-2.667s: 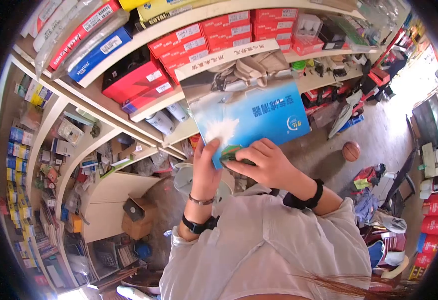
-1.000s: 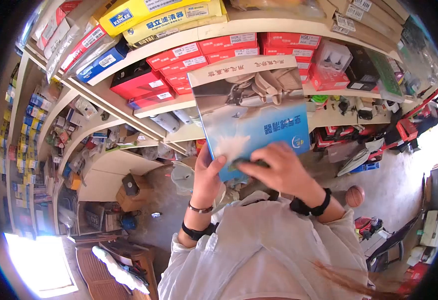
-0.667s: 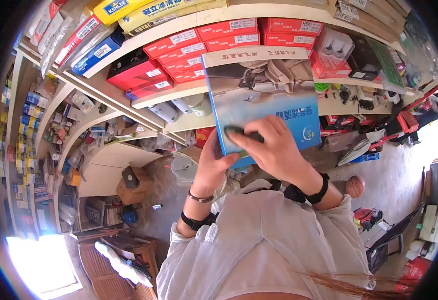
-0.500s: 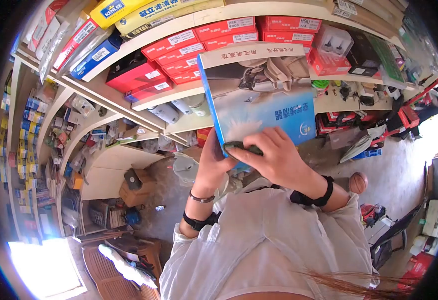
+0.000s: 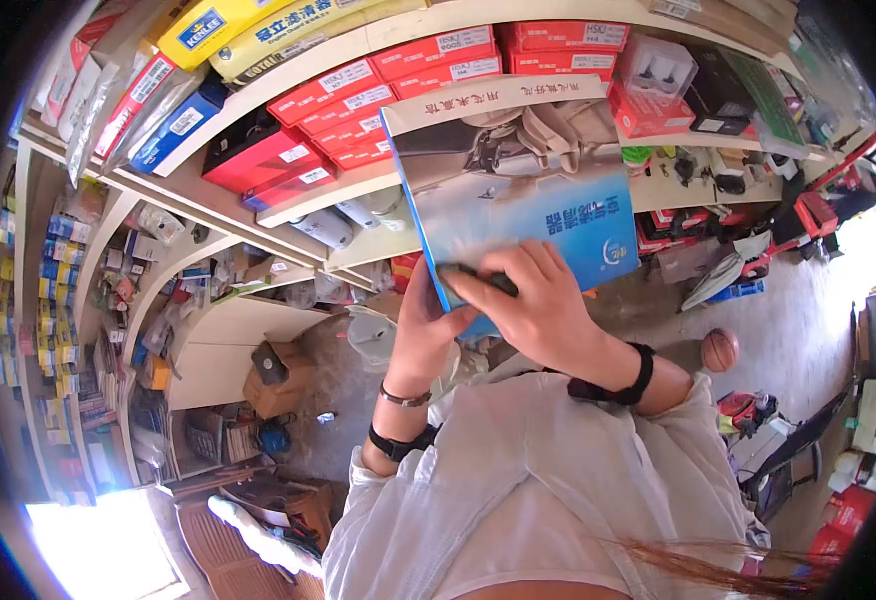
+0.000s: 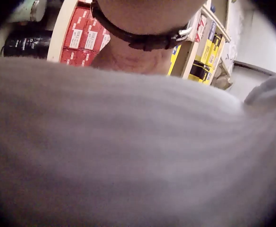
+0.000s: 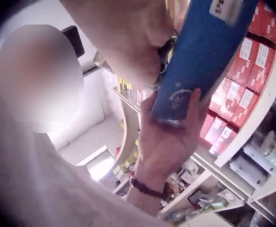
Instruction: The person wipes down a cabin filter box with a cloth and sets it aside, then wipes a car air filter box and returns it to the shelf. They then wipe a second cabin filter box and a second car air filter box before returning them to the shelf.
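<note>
A flat blue filter box (image 5: pixel 588 225), printed with a car-seat picture and Chinese lettering, is held up tilted before the chest. My left hand (image 5: pixel 420 335) grips its lower left corner, thumb on the front face. My right hand (image 5: pixel 543 305) pinches a small dark green wad (image 5: pixel 499 281), which looks like a folded cloth, against the box's front near that corner. In the right wrist view the box's blue side (image 7: pixel 190 61) shows, with the left hand (image 7: pixel 169 137) around its end. The left wrist view shows mostly sleeve fabric (image 6: pixel 128 146) and a bracelet (image 6: pixel 147 40).
Shelves behind the box carry several red boxes (image 5: pixel 438 55), a yellow box (image 5: pixel 213 28) and a blue box (image 5: pixel 180 125). White cans (image 5: pixel 323 228) stand on a lower shelf. A bucket (image 5: pixel 370 335), a cardboard box (image 5: pixel 280 380) and a basketball (image 5: pixel 720 350) are on the floor.
The right hand has slid the green wad about over the lower left part of the box front. The box has shifted slightly right and up overall, with the left hand keeping hold of it.
</note>
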{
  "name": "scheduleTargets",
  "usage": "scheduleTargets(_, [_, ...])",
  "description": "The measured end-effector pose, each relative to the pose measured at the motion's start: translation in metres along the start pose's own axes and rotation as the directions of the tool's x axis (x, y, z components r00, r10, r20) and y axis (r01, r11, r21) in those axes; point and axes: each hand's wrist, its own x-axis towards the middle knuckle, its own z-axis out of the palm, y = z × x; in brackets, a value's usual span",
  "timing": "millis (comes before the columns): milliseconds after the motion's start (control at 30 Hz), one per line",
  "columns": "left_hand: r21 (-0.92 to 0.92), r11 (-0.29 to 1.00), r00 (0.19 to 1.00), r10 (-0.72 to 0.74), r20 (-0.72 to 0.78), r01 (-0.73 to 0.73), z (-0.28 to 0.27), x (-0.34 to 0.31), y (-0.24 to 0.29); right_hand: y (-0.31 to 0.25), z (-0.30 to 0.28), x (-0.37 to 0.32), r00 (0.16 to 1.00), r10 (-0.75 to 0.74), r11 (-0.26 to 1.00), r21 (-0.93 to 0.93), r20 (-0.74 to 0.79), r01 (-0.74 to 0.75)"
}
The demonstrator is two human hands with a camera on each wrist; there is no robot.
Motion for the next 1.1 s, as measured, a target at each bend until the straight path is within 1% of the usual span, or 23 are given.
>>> scheduleTargets(33, [0.026, 1.000, 1.000, 0.011, 0.015, -0.012, -0.005, 0.000, -0.006, 0.003, 0.000, 0.007, 0.999, 0.025, 0.999, -0.029, -0.041, -0.026])
scheduleTargets(67, [0.029, 1.000, 1.000, 0.010, 0.024, -0.011, -0.002, -0.001, -0.006, 0.006, 0.000, 0.012, 0.999, 0.028, 0.999, -0.036, -0.047, -0.030])
scheduleTargets(133, [0.125, 0.991, 0.999, 0.052, -0.015, -0.050, 0.005, -0.002, -0.003, 0.012, -0.002, 0.020, 0.989, 0.082, 0.993, -0.078, -0.125, -0.092])
scheduleTargets(200, [0.119, 0.992, 1.000, 0.031, 0.001, -0.031, 0.006, -0.003, -0.002, 0.015, -0.003, 0.020, 0.984, 0.100, 0.991, -0.072, -0.145, -0.111])
scheduleTargets(300, [0.090, 0.996, 1.000, 0.023, 0.014, -0.024, 0.001, -0.004, -0.005, 0.019, -0.007, 0.010, 0.984, 0.138, 0.989, -0.042, -0.117, -0.143])
scheduleTargets(367, [-0.073, 0.997, 0.998, 0.028, -0.064, -0.033, -0.004, -0.007, -0.007, 0.031, -0.017, -0.005, 0.969, 0.212, 0.970, -0.091, -0.129, -0.224])
scheduleTargets(400, [-0.077, 0.996, 0.997, 0.029, -0.067, -0.034, -0.007, -0.007, -0.005, 0.037, -0.022, -0.011, 0.970, 0.209, 0.971, -0.090, -0.124, -0.221])
scheduleTargets(467, [-0.094, 0.991, 0.994, 0.096, -0.048, -0.100, -0.012, -0.007, -0.003, 0.045, -0.029, -0.020, 0.941, 0.303, 0.936, -0.136, -0.147, -0.323])
scheduleTargets(533, [-0.084, 0.992, 0.994, 0.095, -0.050, -0.099, -0.014, -0.007, -0.008, 0.042, -0.025, -0.020, 0.932, 0.326, 0.933, -0.106, -0.158, -0.344])
scheduleTargets(600, [-0.103, 0.991, 0.994, 0.073, -0.084, -0.082, -0.011, -0.005, -0.011, 0.028, -0.014, -0.013, 0.932, 0.318, 0.936, -0.101, -0.175, -0.338])
scheduleTargets(633, [-0.099, 0.992, 0.995, 0.066, -0.073, -0.073, -0.012, -0.004, -0.013, 0.019, -0.007, -0.011, 0.955, 0.277, 0.957, -0.052, -0.106, -0.284])
scheduleTargets(700, [-0.059, 0.991, 0.991, 0.120, -0.063, -0.124, -0.015, -0.002, -0.020, 0.000, 0.009, -0.014, 0.992, 0.112, 0.989, 0.108, -0.064, -0.105])
scheduleTargets(733, [-0.055, 0.992, 0.993, 0.111, -0.048, -0.114, -0.019, -0.003, -0.023, -0.004, 0.006, -0.017, 0.990, 0.125, 0.988, 0.101, -0.072, -0.117])
scheduleTargets(800, [-0.072, 0.991, 0.993, 0.114, -0.026, -0.115, -0.027, -0.006, -0.026, -0.006, 0.000, -0.021, 0.998, 0.025, 0.991, 0.128, 0.053, -0.032])
scheduleTargets(833, [-0.037, 0.987, 0.986, 0.151, -0.064, -0.154, -0.028, -0.005, -0.027, 0.002, -0.002, -0.028, 0.999, 0.041, 0.989, 0.140, 0.036, -0.045])
scheduleTargets(867, [-0.038, 0.989, 0.988, 0.141, -0.055, -0.143, -0.028, -0.006, -0.025, 0.010, -0.009, -0.035, 0.998, 0.053, 0.989, 0.133, 0.036, -0.057])
scheduleTargets(933, [-0.196, 0.974, 0.991, 0.095, -0.092, -0.112, -0.028, -0.007, -0.018, 0.029, -0.025, -0.049, 0.989, 0.146, 0.984, -0.098, -0.032, -0.149])
scheduleTargets(967, [-0.182, 0.975, 0.989, 0.111, -0.093, -0.127, -0.032, -0.006, -0.019, 0.042, -0.033, -0.054, 0.969, 0.221, 0.961, -0.146, -0.114, -0.236])
scheduleTargets(1000, [-0.185, 0.975, 0.990, 0.109, -0.093, -0.125, -0.036, -0.006, -0.021, 0.051, -0.037, -0.058, 0.937, 0.289, 0.928, -0.182, -0.197, -0.324])
scheduleTargets(1033, [-0.184, 0.977, 0.992, 0.093, -0.087, -0.108, -0.038, -0.006, -0.023, 0.054, -0.037, -0.058, 0.937, 0.291, 0.927, -0.183, -0.194, -0.326])
scheduleTargets(1100, [-0.182, 0.980, 0.994, 0.071, -0.082, -0.085, -0.036, -0.007, -0.025, 0.057, -0.037, -0.059, 0.879, 0.356, 0.885, -0.187, -0.316, -0.426])
